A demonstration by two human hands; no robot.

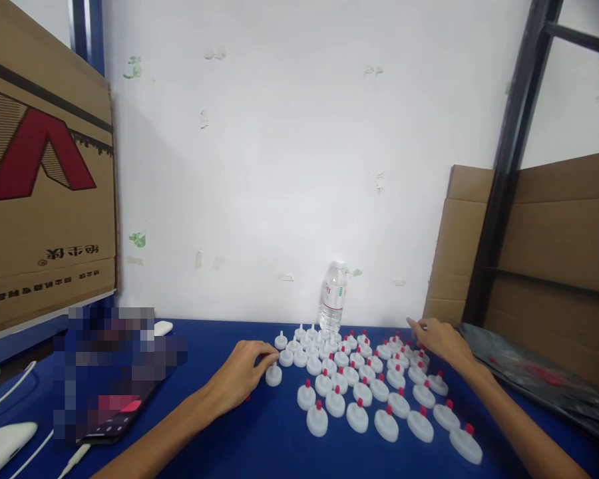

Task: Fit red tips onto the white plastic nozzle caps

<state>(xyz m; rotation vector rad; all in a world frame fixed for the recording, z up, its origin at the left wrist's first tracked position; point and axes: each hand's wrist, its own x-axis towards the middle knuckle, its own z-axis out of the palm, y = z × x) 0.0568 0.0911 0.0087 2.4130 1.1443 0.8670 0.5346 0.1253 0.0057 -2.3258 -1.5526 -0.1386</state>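
Several white bottle caps with red tips (358, 392) stand in rows on the blue table (259, 439); a few at the far left of the group have no red tip. My left hand (239, 376) rests on the table, its fingertips touching a white cap (273, 374) at the left edge of the group. My right hand (442, 339) reaches over the far right caps with fingers spread, touching or just above them. Whether it holds one I cannot tell.
A clear water bottle (333, 297) stands against the white wall behind the caps. A large cardboard box (40, 173) is at left, with cardboard sheets (554, 246) and a black plastic bag (534, 372) at right. A phone (114, 416), cables and a white device (4, 447) lie at near left.
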